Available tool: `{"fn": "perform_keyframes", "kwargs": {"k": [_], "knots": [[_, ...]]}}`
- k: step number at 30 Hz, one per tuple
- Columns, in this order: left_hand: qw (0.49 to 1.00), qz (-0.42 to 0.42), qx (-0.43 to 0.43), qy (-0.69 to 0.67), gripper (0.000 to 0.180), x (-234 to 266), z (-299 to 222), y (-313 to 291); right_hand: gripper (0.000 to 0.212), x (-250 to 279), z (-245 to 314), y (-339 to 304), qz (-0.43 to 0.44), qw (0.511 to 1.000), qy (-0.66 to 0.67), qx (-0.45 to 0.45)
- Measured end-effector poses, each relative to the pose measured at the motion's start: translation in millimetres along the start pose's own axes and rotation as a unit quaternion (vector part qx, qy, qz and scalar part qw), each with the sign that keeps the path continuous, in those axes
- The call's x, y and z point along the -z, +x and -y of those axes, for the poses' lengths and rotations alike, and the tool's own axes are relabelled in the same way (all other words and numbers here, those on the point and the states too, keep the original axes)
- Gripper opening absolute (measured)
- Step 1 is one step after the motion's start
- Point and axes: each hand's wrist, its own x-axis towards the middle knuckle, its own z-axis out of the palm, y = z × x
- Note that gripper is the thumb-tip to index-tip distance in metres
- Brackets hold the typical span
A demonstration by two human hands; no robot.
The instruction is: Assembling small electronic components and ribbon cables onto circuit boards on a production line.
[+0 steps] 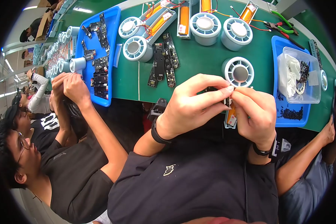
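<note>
My left hand (192, 106) and my right hand (255, 114) meet fingertip to fingertip in front of me, both closed in a pinch. Between the left fingers shows a bit of a dark circuit board (227, 101), mostly covered. What the right fingertips grip is too small and hidden to name. Just beyond them stands a pale blue round fan head (238, 71) with a grey centre. Its handle part, with an orange battery (232, 118), shows below my fingers, pointing toward me.
Several fan units (205, 28) with orange batteries and loose wires line the far side. Black circuit boards (164, 61) lie left, beside a blue tray (114, 44) of more. At right, a blue tray (306, 118) holds screws and a clear box (313, 93); pliers (287, 31) lie beyond. Co-workers sit on both sides.
</note>
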Motion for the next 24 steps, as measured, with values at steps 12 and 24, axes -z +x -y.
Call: {"fn": "perform_keyframes", "kwargs": {"k": [12, 24], "knots": [[0.999, -0.021, -0.012, 0.038, 0.048, -7, -7, 1, 0.017, 7, 13, -1, 0.002, 0.990, 0.098, -0.099], [0.986, -0.047, -0.051, 0.155, 0.046, -12, -12, -5, 0.019, -16, 26, -36, -0.123, 0.960, 0.116, -0.224]]}}
